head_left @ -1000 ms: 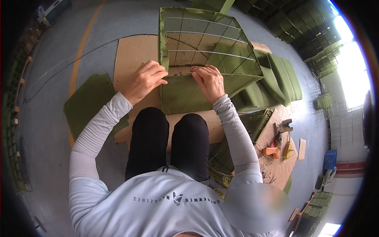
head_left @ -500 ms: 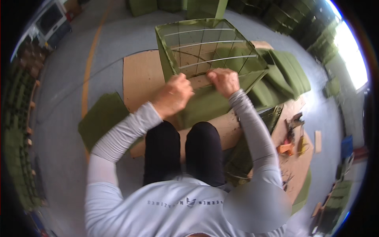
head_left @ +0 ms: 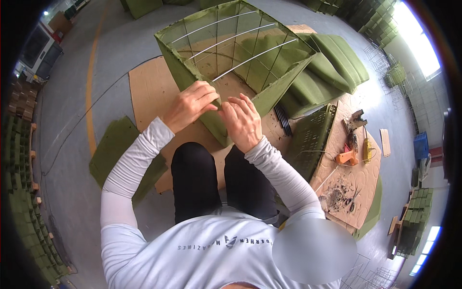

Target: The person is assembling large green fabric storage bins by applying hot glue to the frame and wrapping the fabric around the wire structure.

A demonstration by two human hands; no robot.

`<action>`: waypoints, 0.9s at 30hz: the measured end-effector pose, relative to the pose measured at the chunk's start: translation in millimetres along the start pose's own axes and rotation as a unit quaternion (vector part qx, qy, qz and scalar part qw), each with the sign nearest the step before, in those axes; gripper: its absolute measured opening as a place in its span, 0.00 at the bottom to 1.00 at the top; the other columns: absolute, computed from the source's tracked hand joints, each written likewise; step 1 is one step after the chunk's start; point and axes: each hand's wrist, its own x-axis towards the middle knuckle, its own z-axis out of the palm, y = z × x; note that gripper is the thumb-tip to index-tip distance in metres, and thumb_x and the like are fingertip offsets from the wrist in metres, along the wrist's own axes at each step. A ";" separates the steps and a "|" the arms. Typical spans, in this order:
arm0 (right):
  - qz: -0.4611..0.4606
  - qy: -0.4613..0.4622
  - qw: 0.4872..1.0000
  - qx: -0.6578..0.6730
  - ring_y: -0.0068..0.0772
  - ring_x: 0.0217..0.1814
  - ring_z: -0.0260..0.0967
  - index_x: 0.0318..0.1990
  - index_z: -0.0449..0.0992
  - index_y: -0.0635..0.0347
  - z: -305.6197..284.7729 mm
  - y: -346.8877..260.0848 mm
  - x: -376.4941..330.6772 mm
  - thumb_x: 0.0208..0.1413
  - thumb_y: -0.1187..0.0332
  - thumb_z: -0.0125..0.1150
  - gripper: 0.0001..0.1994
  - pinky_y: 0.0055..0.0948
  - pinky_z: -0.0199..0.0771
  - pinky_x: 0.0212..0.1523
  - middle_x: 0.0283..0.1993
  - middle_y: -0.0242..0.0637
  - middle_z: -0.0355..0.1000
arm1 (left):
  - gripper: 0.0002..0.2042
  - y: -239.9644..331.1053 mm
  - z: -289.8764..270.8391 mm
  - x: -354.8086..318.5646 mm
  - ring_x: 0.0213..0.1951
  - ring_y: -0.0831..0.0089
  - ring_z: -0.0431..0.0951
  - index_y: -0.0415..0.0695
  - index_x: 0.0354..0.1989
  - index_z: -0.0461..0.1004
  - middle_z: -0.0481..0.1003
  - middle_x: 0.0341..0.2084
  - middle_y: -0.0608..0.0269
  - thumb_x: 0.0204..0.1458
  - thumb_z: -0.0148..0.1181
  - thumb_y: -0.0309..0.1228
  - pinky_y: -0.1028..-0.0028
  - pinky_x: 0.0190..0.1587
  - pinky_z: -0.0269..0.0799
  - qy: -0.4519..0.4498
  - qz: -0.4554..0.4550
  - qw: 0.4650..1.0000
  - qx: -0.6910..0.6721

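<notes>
A wire-framed box [head_left: 192, 72] covered in green fabric stands tilted before my knees, its open top crossed by white metal rods. At its nearest corner, my left hand [head_left: 191, 105] pinches the edge of the green fabric between bent fingers and thumb. My right hand [head_left: 241, 123] is right beside it, fingers curled over the same corner and closed on the fabric edge. The exact grip of the right fingertips is partly hidden by the hand itself. Below the hands, the box's fabric side hangs down toward the cardboard sheet [head_left: 147, 91].
Folded green fabric pieces [head_left: 332, 67] lie right of the box. Nearer, a perforated green crate [head_left: 313, 137] stands beside cardboard bearing an orange glue gun [head_left: 345, 158], a yellow-handled tool [head_left: 367, 150], scissors [head_left: 354, 198] and dark scraps. A flat green piece [head_left: 115, 149] lies at left.
The box has turned, its near corner now between my hands. My right hand has moved left and nearer, close to the left hand. The view has shifted, showing more of the right side.
</notes>
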 end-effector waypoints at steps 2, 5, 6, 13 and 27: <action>-0.019 0.000 1.000 0.020 0.38 0.47 0.73 0.38 0.73 0.62 5.8 8.2 6.7 0.48 0.70 0.64 0.11 0.43 0.67 0.57 0.37 0.40 0.75 | 0.13 -12.3 2.6 6.6 0.43 0.57 0.72 0.40 0.35 0.73 0.71 0.34 0.59 0.44 0.63 0.33 0.62 0.47 0.72 -0.025 0.019 0.999 -0.015; -0.056 0.002 0.998 0.029 0.37 0.47 0.73 0.38 0.72 0.62 -4.8 19.7 12.4 0.48 0.70 0.63 0.10 0.44 0.67 0.57 0.37 0.38 0.75 | 0.11 -27.3 6.1 19.0 0.38 0.60 0.71 0.41 0.32 0.73 0.70 0.30 0.60 0.44 0.63 0.34 0.64 0.42 0.70 -0.059 0.066 0.994 -0.062; -0.074 -0.022 0.997 0.014 0.37 0.48 0.73 0.37 0.73 0.62 -15.0 24.3 14.4 0.49 0.70 0.63 0.10 0.44 0.67 0.57 0.36 0.38 0.75 | 0.10 -26.9 12.6 24.6 0.34 0.63 0.70 0.42 0.27 0.72 0.67 0.26 0.62 0.44 0.63 0.35 0.66 0.39 0.68 -0.041 0.087 0.993 -0.069; -0.018 -0.130 0.990 0.056 0.39 0.45 0.74 0.33 0.74 0.62 -71.7 42.4 -10.0 0.52 0.69 0.61 0.06 0.39 0.70 0.54 0.39 0.41 0.76 | 0.13 14.4 44.4 50.0 0.33 0.66 0.69 0.43 0.23 0.70 0.66 0.22 0.64 0.48 0.61 0.39 0.66 0.39 0.66 -0.115 0.086 0.973 -0.182; 0.071 -0.038 0.991 -0.104 0.40 0.52 0.71 0.38 0.73 0.66 -33.7 7.2 -18.5 0.53 0.61 0.60 0.15 0.42 0.62 0.61 0.41 0.46 0.75 | 0.21 23.9 22.5 10.7 0.47 0.55 0.73 0.38 0.48 0.73 0.74 0.41 0.51 0.59 0.49 0.45 0.59 0.55 0.66 0.032 -0.004 0.999 -0.008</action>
